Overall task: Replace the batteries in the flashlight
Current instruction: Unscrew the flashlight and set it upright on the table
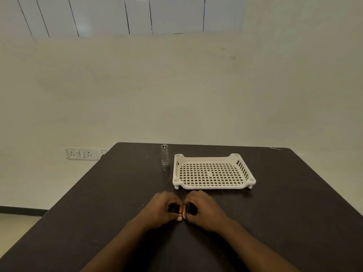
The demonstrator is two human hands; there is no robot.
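Note:
A silver flashlight (165,157) lies on the dark table (275,213), just left of the white tray, pointing away from me. Near the table's middle my left hand (161,209) and my right hand (204,210) meet, fingers curled. Between them they hold black-and-copper batteries (182,210), side by side, with the copper ends showing between the thumbs. My fingers hide most of the battery bodies, so their exact number is unclear.
A white perforated plastic tray (214,185) stands on short feet at the back right of the table, with nothing in it. A wall socket panel (82,154) sits on the wall beyond the table's left edge.

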